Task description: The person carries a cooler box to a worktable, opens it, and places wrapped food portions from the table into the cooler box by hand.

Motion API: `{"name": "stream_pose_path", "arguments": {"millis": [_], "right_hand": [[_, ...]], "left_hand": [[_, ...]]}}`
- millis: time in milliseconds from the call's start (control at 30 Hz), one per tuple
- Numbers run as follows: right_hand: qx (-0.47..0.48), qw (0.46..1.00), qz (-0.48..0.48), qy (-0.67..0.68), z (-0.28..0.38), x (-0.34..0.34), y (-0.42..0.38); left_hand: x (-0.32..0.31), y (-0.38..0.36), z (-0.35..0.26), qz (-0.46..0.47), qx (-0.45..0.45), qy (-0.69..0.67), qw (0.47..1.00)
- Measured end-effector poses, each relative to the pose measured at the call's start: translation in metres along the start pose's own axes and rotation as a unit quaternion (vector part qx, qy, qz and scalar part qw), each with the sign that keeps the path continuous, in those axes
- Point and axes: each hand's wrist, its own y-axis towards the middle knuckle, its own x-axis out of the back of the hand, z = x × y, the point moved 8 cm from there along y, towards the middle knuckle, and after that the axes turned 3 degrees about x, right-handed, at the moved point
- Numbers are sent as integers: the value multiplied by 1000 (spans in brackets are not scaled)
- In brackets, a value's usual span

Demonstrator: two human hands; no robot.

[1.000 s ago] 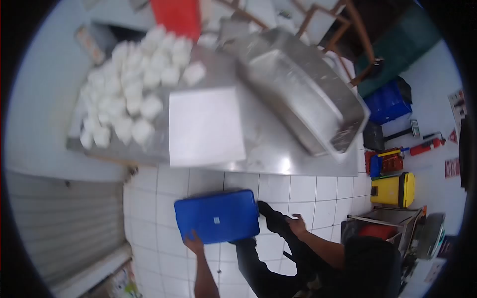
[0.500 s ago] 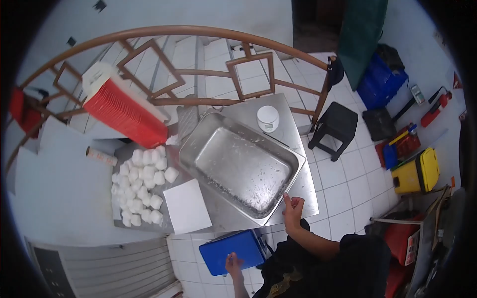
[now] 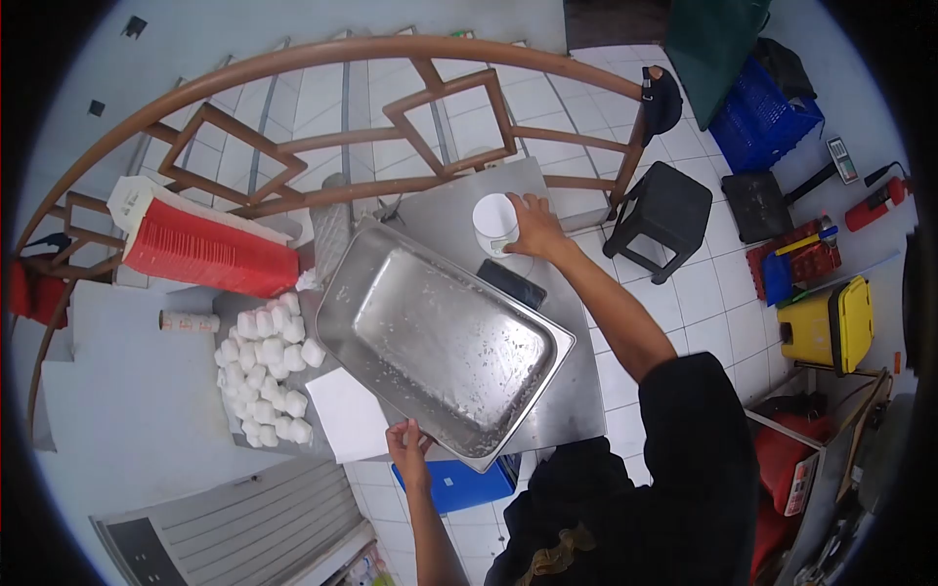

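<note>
A deep rectangular steel pan (image 3: 376, 293) lies at an angle on the metal table, wet with drops inside. At its near-left rim, my left hand (image 3: 408, 451) is closed with the fingertips on the edge. A white round kitchen scale (image 3: 495, 217) stands beyond the pan. My right hand (image 3: 535, 230) reaches across the table and grips its right side, fingers at the back and thumb in front. A dark flat phone-like object (image 3: 511, 283) lies between the scale and the pan, partly covered by the rim.
White rounded pieces (image 3: 264, 376) are heaped at the table's left, beside a white square sheet or board (image 3: 347, 415). Behind them lies a long stack of red-and-white trays (image 3: 210, 239). A wooden railing (image 3: 342, 190) borders the far side. A black stool (image 3: 664, 220) stands right.
My right hand has gone from the pan's right corner to the scale. My left hand has risen to the pan's rim. The pan sits nearer me, and the dark flat object now shows.
</note>
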Motion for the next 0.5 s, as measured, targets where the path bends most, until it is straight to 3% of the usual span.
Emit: {"name": "stream_pose_path", "arguments": {"millis": [67,167,200,300,400,500], "right_hand": [[-65,987,105,-99,-5,-21,8],[-78,970,228,13,-16,-62,-26],[-76,973,217,25,-18,-68,-38],[-55,984,164,43,-21,-80,-77],[-8,994,110,12,-17,-82,-92],[3,992,127,-15,-7,-73,-91]], "left_hand": [[2,7,1,11,-7,36,999],[9,4,8,2,-61,29,998],[11,2,9,-2,-88,21,996],[6,-22,-24,-61,-25,-25,998],[-7,-24,-12,-43,83,109,990],[0,-20,16,-12,85,128,988]]}}
